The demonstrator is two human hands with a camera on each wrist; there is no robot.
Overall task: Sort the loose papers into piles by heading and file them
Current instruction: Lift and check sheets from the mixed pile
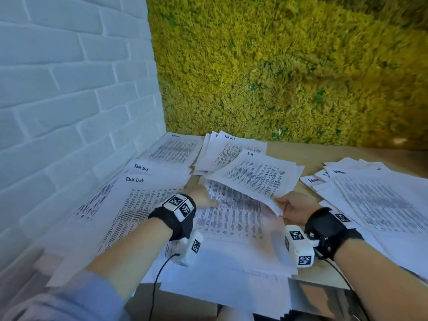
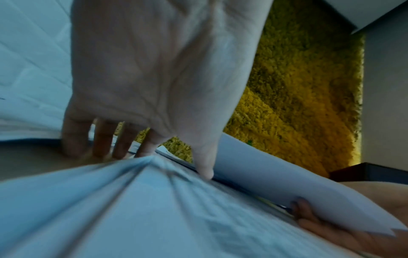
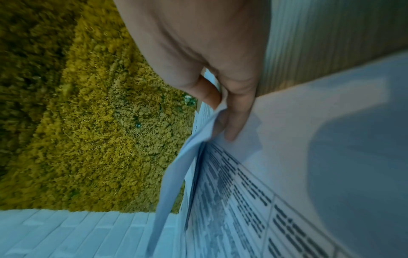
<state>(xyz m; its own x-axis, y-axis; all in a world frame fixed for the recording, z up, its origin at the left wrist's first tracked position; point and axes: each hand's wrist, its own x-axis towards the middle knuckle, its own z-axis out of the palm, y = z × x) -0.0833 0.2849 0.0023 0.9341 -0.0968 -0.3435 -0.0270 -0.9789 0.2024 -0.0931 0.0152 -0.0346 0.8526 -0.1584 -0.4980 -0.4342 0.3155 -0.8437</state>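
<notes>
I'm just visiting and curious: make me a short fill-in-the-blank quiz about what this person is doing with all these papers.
1. The right hand holds a sheaf of papers lifted off the ____.
2. The left hand rests with straight fingers on a printed sheet lying ____ the lifted sheaf.
3. The two nearest sheets by the brick wall carry the handwritten heading "____".
4. The wall behind the desk is covered in yellow-green ____.

Missing words: desk; under; Task List; moss
</notes>
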